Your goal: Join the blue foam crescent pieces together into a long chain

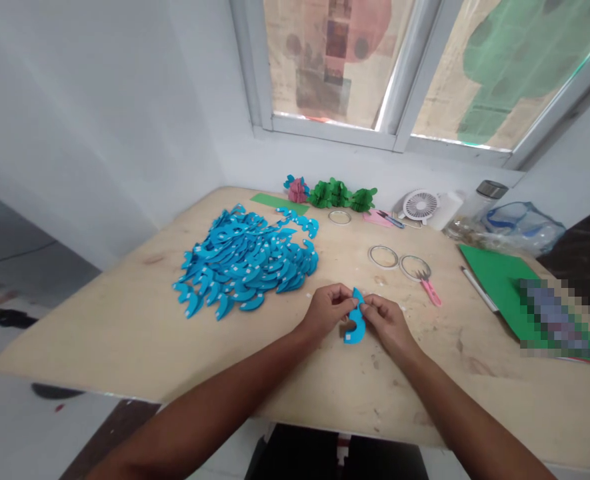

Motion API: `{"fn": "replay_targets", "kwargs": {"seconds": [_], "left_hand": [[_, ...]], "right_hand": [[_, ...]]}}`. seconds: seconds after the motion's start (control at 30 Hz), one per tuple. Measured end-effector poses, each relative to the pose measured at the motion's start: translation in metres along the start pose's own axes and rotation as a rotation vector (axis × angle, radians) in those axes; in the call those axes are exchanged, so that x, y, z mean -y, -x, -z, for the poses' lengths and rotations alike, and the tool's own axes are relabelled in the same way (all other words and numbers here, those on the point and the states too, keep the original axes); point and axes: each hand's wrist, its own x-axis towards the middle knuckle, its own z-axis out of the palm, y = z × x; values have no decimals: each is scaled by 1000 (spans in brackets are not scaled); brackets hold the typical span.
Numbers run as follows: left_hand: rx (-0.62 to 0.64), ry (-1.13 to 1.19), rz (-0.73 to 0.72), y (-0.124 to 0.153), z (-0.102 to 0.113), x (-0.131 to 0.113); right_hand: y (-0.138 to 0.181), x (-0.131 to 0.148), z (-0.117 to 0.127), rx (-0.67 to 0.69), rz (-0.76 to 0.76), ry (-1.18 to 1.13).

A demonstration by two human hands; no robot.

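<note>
Both hands meet over the middle of the wooden table. My left hand and my right hand pinch the top of one blue curved paper cut-out, which hangs down between them; small white squares dot it. To the left lies a large pile of the same blue cut-outs, a short way from my left hand.
Along the back wall sit green and pink folded paper flowers, a small white fan, a tape roll and a plastic bag. Two tape rings and pink-handled scissors lie behind my hands. Green paper sheets lie at right.
</note>
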Motion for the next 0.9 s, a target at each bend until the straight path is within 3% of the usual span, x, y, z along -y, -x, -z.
{"fn": "replay_targets", "kwargs": {"seconds": [0.2, 0.3, 0.43, 0.57, 0.7, 0.9], "left_hand": [[35, -104, -15, -4, 4, 0], [-62, -258, -134, -10, 18, -11], [-246, -701, -295, -11, 57, -42], [-426, -1189, -209, -3, 98, -59], [-364, -1303, -81, 0, 116, -49], [-328, -1264, -133, -8, 116, -32]], "right_hand": [[-2, -7, 1, -28, -42, -27], [-4, -12, 2, -57, -67, -63], [-5, -14, 3, -75, -89, -98], [-5, -11, 2, -79, -89, -121], [-5, -9, 1, -93, -99, -114], [-6, -10, 2, -114, -99, -118]]}}
